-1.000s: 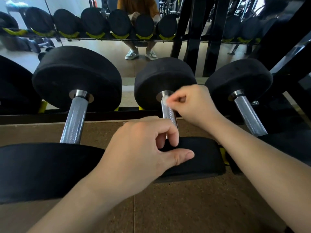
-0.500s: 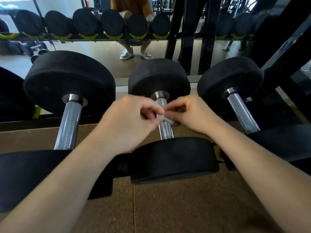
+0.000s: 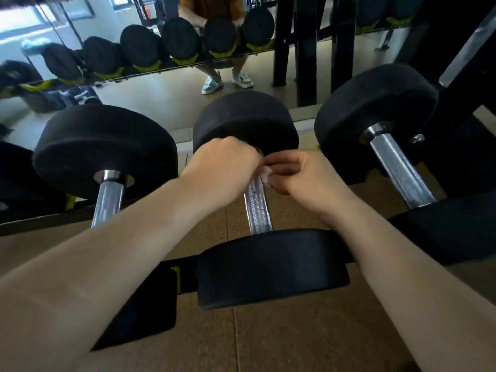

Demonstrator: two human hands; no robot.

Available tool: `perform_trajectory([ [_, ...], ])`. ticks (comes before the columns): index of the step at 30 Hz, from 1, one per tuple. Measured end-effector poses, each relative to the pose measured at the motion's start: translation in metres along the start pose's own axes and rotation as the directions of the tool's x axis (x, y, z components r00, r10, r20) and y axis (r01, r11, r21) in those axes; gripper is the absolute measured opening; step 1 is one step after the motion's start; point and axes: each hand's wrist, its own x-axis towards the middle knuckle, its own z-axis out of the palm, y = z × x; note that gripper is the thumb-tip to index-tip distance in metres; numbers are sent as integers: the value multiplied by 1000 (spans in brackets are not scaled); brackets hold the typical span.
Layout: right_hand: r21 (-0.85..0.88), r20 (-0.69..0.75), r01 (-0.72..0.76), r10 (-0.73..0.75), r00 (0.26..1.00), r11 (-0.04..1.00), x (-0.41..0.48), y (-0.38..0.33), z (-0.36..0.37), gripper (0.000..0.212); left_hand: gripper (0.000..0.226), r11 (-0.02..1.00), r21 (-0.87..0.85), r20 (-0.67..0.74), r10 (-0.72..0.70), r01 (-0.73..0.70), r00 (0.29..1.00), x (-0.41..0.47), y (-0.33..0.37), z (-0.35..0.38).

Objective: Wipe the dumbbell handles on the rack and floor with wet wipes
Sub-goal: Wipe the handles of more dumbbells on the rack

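The left hand (image 3: 222, 167) and right hand (image 3: 303, 175) are pinching the wet wipe (image 3: 266, 175) on the middle handle (image 3: 259, 208); the outer handles (image 3: 402, 173) are probably still waiting.

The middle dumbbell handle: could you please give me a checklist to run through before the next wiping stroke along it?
1. Wet wipe in hand: ok, the right hand pinches it.
2. Wipe on the middle dumbbell handle: ok, it touches the far end, by the far head.
3. Left hand grip: cannot tell, its curled fingers are hidden behind the hand.
4. Path toward the near head: ok, the knurled metal there is bare.
5. Wipe moist enough: cannot tell.
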Motion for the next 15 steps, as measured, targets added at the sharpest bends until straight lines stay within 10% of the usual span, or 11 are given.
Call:
perform_trajectory([
  [8,38,-84,30,-27,996,999,-11,-5,-10,39,24,920,-391,549,200,38,811,-13,25,-21],
  [15,209,-51,17,-7,999,978,-14,-11,-7,38,16,934,-305,-44,-211,188,977,1,-4,-12],
])
